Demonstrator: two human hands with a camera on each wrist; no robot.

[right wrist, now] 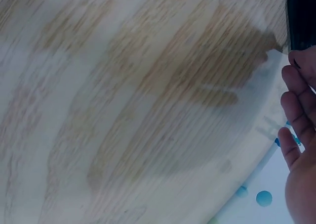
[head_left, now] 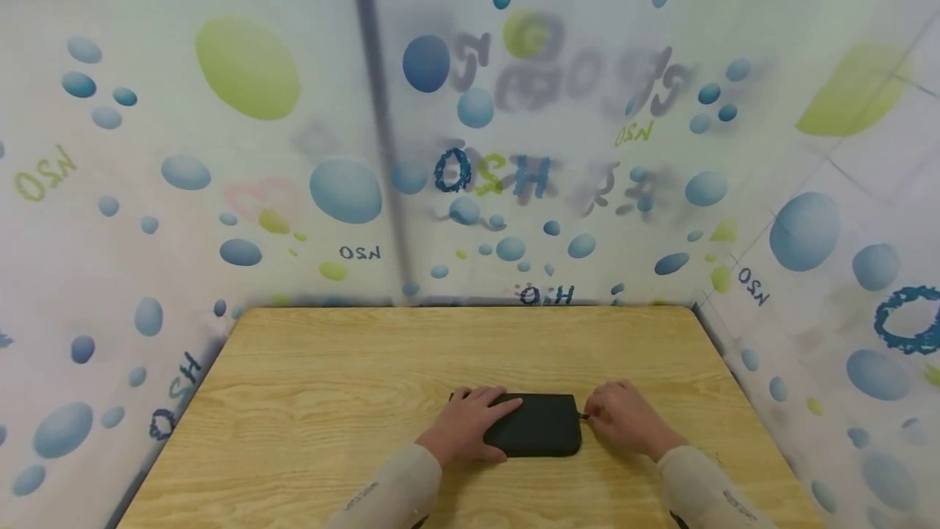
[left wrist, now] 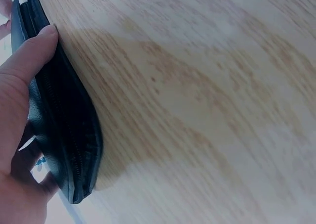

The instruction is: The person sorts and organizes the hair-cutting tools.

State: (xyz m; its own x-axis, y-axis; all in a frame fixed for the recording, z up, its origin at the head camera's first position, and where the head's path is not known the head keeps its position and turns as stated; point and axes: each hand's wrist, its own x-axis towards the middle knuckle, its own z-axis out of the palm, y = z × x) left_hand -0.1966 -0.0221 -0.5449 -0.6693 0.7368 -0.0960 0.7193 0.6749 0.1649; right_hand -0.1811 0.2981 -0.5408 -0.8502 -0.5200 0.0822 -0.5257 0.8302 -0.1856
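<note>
A black zip wallet (head_left: 539,425) lies flat on the wooden table. Over its left end spreads my left hand (head_left: 464,424), holding it with the thumb at the near edge and fingers toward the far edge. In the left wrist view, the left thumb (left wrist: 37,51) presses the zipped side of the wallet (left wrist: 69,120). At the wallet's right end, my right hand (head_left: 627,416) pinches the small dark zipper pull (head_left: 583,415). The right wrist view has curled fingers (right wrist: 298,110) by the wallet's corner (right wrist: 302,19); the pull is mostly hidden there.
The light wood-grain table (head_left: 330,382) reaches back to a pale curtain (head_left: 477,268) printed with blue and green drops and letters. More of this curtain hangs along the left and right sides of the table.
</note>
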